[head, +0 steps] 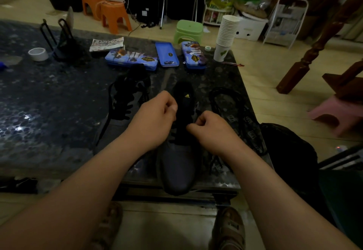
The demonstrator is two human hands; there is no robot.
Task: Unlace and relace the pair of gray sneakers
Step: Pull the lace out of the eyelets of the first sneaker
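While the near gray sneaker [178,168] lies toe toward the person at the front edge of the desk [59,112], its black tongue [183,87] bearing a yellow logo [187,95], the left grip [155,118] and right grip [212,129] curl pinched over its lacing, their hold too dark to tell.

Three blue tins [167,54] and a paper-cup stack [225,37] on the dark table [49,102] — stools beyond.

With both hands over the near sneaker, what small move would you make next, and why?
Probably draw both hands apart to tension the lace: left hand and right hand curl in pinches over the sneaker tongue, though the lace itself is too dark to see.
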